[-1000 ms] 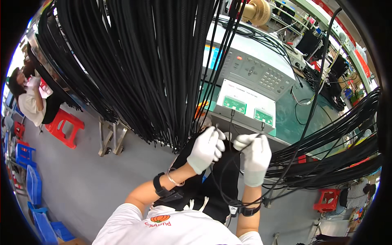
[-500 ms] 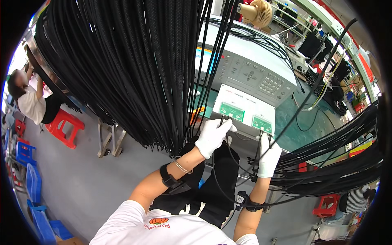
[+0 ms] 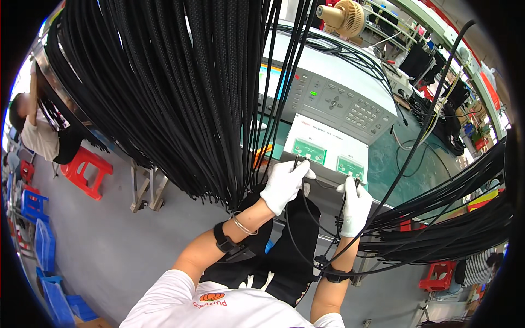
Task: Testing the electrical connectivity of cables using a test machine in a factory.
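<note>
My white-gloved left hand (image 3: 284, 185) pinches a black cable end at the front edge of a white test fixture (image 3: 332, 143), beside its left green circuit board (image 3: 310, 150). My gloved right hand (image 3: 356, 206) is closed on another black cable end, just below the right green circuit board (image 3: 350, 166). Whether either plug sits in a socket is hard to see. A black cable (image 3: 295, 252) loops down from my hands across my lap. Behind the fixture stands a grey bench tester (image 3: 334, 98) with a keypad and a lit green indicator (image 3: 313, 93).
A thick curtain of black cables (image 3: 180, 104) hangs at left, close to my left hand. More black cables (image 3: 448, 235) lie bundled at right. A beige fan (image 3: 347, 19) stands behind the tester. At far left, a person (image 3: 41, 134) is near a red stool (image 3: 87, 172).
My right hand has shifted slightly left, its fingers now more spread around the cable end. A green indicator has lit on the tester. The person at far left has moved an arm up.
</note>
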Motion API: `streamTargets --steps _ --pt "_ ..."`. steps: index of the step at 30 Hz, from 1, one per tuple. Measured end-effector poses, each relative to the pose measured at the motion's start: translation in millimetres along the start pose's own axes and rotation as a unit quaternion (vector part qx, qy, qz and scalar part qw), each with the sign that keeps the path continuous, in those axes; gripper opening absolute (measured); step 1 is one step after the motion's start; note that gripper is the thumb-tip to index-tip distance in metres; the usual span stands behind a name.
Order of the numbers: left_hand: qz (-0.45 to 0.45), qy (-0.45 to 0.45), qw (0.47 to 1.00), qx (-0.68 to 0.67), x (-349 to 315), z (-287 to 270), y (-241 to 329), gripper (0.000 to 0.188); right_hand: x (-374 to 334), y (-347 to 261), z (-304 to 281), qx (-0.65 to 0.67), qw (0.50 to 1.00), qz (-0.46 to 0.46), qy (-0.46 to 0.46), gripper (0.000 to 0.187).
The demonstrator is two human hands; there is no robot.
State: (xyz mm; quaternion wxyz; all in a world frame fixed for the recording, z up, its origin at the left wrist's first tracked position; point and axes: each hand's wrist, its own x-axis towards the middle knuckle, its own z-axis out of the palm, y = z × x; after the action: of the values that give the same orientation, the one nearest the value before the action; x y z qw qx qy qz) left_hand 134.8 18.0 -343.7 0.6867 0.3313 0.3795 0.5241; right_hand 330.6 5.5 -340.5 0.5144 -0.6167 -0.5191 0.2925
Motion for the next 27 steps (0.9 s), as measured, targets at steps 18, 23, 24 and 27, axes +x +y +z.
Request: streamTargets --steps 18,23,24,27 --pt "0.016 -0.032 0.992 0.123 -12 1 -22 0.039 -34 3 -8 -0.008 1.0 0.008 0.0 0.032" --pt "-0.07 -0.231 0.962 -0.129 4 -12 -13 0.05 -30 1 -6 0.063 0.992 0.086 -0.061 0.038" --pt "-0.079 -0.243 0.957 -0.136 6 -13 -12 0.052 -29 0 -5 0.083 0.99 0.086 -0.069 0.039" --pt "-0.1 -0.279 0.94 -0.169 13 -13 -9 0.056 -27 -2 -3 0.112 0.987 0.068 -0.091 0.042"
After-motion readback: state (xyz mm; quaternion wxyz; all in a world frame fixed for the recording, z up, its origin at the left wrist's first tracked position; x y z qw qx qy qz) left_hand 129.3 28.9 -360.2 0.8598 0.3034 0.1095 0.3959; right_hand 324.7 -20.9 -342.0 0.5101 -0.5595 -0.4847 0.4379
